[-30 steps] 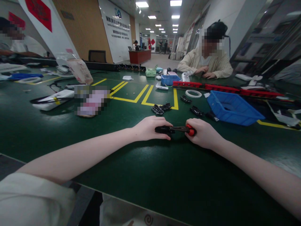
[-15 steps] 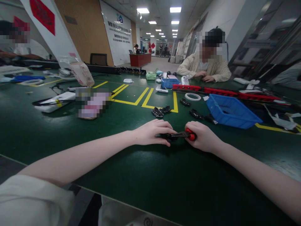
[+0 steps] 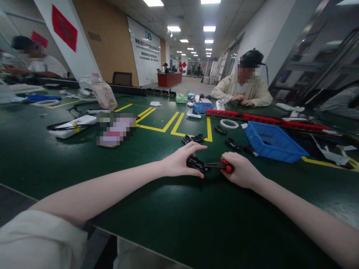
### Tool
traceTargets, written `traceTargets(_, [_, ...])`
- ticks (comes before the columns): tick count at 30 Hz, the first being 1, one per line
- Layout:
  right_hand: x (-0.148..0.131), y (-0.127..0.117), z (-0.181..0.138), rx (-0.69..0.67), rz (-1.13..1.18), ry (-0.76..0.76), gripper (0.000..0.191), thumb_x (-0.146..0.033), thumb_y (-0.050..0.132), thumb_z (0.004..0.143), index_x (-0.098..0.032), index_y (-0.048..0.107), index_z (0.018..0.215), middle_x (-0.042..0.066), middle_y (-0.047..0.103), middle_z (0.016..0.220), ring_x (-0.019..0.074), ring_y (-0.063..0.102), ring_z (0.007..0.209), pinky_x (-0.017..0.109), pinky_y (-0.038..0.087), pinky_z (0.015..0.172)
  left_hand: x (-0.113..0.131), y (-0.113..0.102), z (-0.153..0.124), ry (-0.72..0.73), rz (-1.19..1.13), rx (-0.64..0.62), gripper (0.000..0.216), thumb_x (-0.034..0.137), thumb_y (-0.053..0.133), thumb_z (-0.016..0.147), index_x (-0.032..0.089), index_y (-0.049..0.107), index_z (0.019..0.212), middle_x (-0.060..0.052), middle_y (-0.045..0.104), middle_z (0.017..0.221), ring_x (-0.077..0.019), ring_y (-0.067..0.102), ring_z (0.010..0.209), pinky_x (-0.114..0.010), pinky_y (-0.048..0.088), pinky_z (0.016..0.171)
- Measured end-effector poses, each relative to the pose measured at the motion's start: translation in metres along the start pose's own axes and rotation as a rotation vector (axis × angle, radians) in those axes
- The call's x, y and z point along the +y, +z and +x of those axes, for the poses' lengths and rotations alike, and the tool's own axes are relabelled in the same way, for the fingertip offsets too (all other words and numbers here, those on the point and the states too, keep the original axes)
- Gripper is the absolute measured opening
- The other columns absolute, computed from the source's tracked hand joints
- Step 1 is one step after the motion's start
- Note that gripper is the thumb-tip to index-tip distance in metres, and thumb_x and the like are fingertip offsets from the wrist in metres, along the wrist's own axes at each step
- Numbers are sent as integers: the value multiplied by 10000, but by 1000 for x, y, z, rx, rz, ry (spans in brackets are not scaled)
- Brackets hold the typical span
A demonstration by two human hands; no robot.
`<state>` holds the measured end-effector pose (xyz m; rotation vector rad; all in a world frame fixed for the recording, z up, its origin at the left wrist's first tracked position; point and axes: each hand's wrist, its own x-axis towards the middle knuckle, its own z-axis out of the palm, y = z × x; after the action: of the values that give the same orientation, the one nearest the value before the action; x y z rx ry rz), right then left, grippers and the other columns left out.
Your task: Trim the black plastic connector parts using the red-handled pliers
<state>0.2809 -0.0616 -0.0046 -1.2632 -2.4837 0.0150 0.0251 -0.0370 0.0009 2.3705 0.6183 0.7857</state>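
Observation:
Red-handled pliers (image 3: 217, 164) sit in my closed right hand (image 3: 241, 169), their dark jaws pointing left. The jaw tips meet the right end of a black plastic part (image 3: 196, 163); whether they grip it cannot be made out. Around that part, my left hand (image 3: 182, 161) is spread, index finger stretched out above it and thumb below. The part lies close to the palm, and any contact with the fingers behind it is hidden. Just beyond my left hand are similar black parts (image 3: 193, 138) on the green table (image 3: 179, 209).
More black pieces (image 3: 232, 144) lie by a blue bin (image 3: 276, 144) on the right. Behind are a tape roll (image 3: 229, 123) and a red strip (image 3: 258, 118). A phone (image 3: 116, 130), white device (image 3: 74, 126) and bottle (image 3: 104, 93) stand left. Another person (image 3: 242, 86) sits opposite.
My left fingers have spread apart and the index finger has lifted, uncovering more of the black part. My right hand still holds the pliers. The camera view has tilted slightly up.

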Motion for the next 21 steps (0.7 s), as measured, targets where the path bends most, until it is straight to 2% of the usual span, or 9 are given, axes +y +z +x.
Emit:
traceTargets(5, [-1,-2,0,8,-16,1,115,-186,530,718,-215,420,705,37,558,720,188,500,662,311,401,592,-4,1,1,-68,1,62,812,418,835,608,212,463,1300,-91,503,1209,-197,530,923,-333,484,766])
traceTargets(10, [-2,-2,1,18,-31,5,142,-181,531,717,-222,398,690,33,548,702,185,495,649,304,393,585,-2,2,2,-104,-3,73,791,390,842,599,145,496,1267,-61,570,1038,-143,506,746,-284,456,665])
traceTargets(13, [-1,-1,0,30,-38,5,136,-180,525,723,-221,399,693,32,546,702,183,492,648,301,392,584,0,0,1,-54,-74,48,686,309,821,649,131,521,1240,-60,610,1007,-176,578,860,-310,472,779])
traceTargets(16, [-2,-1,0,37,-48,2,131,-177,524,721,-220,402,699,32,542,705,182,492,649,297,391,581,0,-1,0,39,-110,25,625,265,762,725,147,495,1279,-94,617,1129,-213,580,1057,-356,446,942])
traceTargets(21, [-5,-3,0,21,-81,-15,129,-169,540,716,-217,420,707,37,556,714,187,497,659,298,390,588,1,-1,-1,138,-46,-59,599,245,621,833,146,400,1381,-145,463,1353,-230,463,1250,-377,375,1066])
